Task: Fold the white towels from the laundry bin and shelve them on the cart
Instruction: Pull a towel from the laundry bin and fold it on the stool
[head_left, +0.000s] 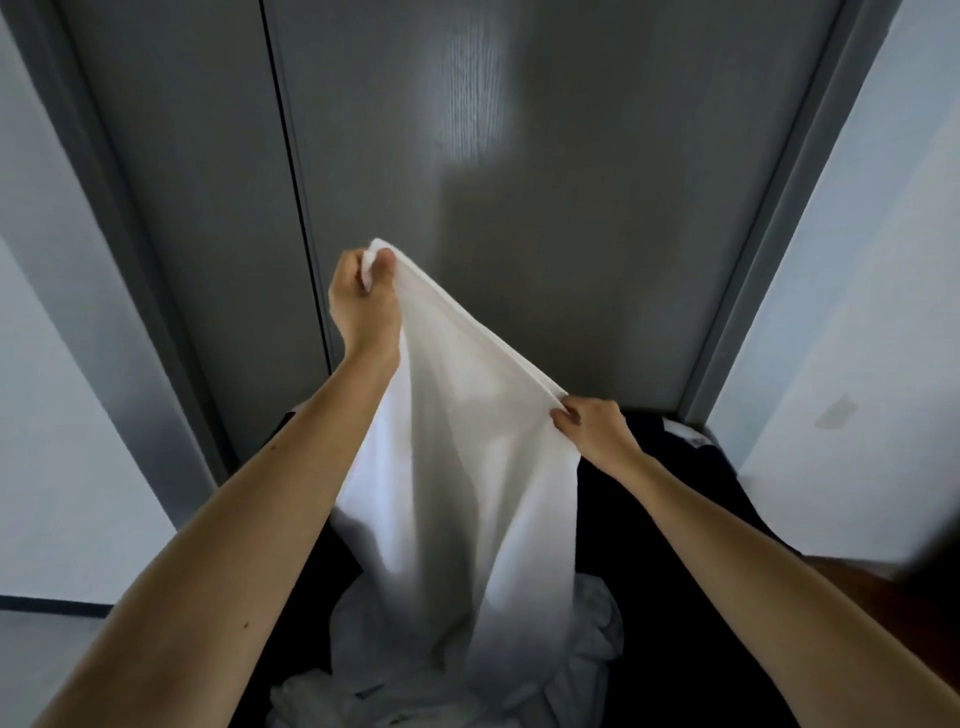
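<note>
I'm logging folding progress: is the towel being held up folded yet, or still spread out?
Not folded. The towel hangs open in one loose sheet from its top edge, pinched by the left hand and right hand, lower end trailing down.

Two bare hands are seen: the left hand (358, 299) and the right hand (592, 423). One white towel (467, 441) is held up between them. More crumpled towels (592, 623) are seen in one dark laundry bin (675, 519); their number cannot be told.

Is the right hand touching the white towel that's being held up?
Touching. The head view shows the right hand pinching the lower end of the towel's top edge between thumb and fingers.
</note>
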